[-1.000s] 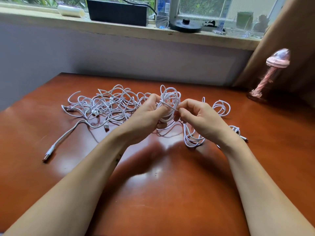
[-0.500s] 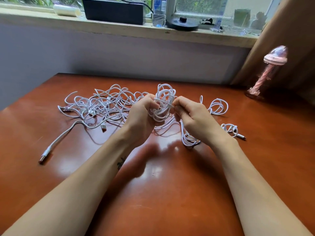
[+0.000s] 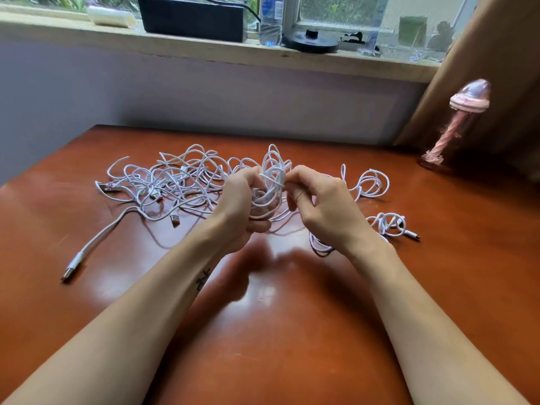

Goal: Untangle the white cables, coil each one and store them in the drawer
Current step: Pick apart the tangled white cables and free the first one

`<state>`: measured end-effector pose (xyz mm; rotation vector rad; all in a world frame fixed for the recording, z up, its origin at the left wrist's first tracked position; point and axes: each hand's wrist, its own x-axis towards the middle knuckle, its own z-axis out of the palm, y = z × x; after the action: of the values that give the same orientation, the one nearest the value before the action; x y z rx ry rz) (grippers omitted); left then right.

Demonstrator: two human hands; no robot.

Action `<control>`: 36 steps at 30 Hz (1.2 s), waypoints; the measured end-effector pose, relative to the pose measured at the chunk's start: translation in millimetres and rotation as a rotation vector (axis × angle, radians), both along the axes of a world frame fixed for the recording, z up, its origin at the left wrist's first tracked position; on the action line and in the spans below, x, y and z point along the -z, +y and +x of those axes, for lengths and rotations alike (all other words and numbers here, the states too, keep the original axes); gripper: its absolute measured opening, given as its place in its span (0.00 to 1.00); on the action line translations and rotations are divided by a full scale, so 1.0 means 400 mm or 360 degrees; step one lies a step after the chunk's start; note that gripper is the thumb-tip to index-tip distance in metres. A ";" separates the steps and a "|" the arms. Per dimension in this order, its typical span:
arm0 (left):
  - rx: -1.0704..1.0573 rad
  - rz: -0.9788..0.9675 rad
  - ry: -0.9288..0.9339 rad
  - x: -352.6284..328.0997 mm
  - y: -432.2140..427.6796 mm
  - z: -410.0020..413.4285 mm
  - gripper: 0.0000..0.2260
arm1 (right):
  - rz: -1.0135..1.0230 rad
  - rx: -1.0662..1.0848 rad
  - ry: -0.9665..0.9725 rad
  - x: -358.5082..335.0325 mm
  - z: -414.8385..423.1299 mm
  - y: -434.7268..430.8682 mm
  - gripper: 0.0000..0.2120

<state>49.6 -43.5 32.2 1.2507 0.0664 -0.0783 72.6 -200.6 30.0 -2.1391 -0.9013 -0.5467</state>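
The right hand [image 3: 321, 206] has drawn in against the coil [image 3: 274, 173]. Left of the coil, tangled cables [image 3: 175, 182] sprawl on the table [image 3: 292, 331]. The left hand [image 3: 239, 206] grips the coil; the right hand pinches a strand wrapped across it. Right of the coil lie two bundled cables [image 3: 388, 225].

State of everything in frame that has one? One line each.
left hand: grips the held coil
right hand: fingers pinch a strand across that coil
held coil: looped, between both hands
tangled pile: tangled, lying on the table
small bundle: coiled, on the table, untouched
water bottle: upright on the sill
drawer: not in view
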 end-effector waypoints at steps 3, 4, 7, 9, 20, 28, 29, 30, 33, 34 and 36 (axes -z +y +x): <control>-0.0046 0.0017 -0.0039 0.002 -0.003 -0.001 0.10 | 0.0105 -0.0046 0.0097 -0.001 -0.009 0.012 0.05; -0.0052 -0.0007 -0.0071 0.002 -0.003 0.000 0.11 | 0.0152 -0.0070 0.0186 0.001 -0.010 0.013 0.05; -0.0072 -0.0117 -0.0152 -0.001 -0.008 -0.002 0.14 | 0.0330 -0.0216 0.0525 0.000 -0.017 0.019 0.05; -0.0097 -0.0152 -0.0175 -0.001 -0.013 -0.003 0.21 | 0.0424 -0.0298 0.0676 -0.002 -0.020 0.024 0.03; -0.0505 -0.0056 -0.0423 0.000 -0.028 0.005 0.20 | 0.0711 -0.0451 0.1185 -0.009 -0.017 0.032 0.03; -0.0318 -0.0075 -0.0375 0.010 -0.027 0.016 0.22 | 0.0564 -0.0410 0.1202 -0.005 -0.010 0.018 0.04; -0.0282 -0.0061 -0.0376 0.009 -0.027 0.015 0.21 | 0.0552 -0.0421 0.1197 -0.003 -0.008 0.015 0.04; -0.0255 -0.0044 -0.0369 0.008 -0.027 0.013 0.21 | 0.0543 -0.0440 0.1197 -0.002 -0.008 0.013 0.04; -0.0168 0.0049 -0.0271 0.014 -0.023 0.014 0.20 | 0.0492 -0.0485 0.1181 0.000 -0.009 0.011 0.07; -0.0145 0.0081 -0.0224 0.019 -0.022 0.017 0.20 | 0.0469 -0.0504 0.1163 0.001 -0.012 0.011 0.07; -0.0109 0.0084 -0.0143 0.023 -0.020 0.021 0.19 | 0.0410 -0.0534 0.1118 0.002 -0.014 0.009 0.09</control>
<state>57.9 -51.5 22.9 1.3018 0.0336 0.0392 67.2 -197.2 29.2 -1.7018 -0.7082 0.2450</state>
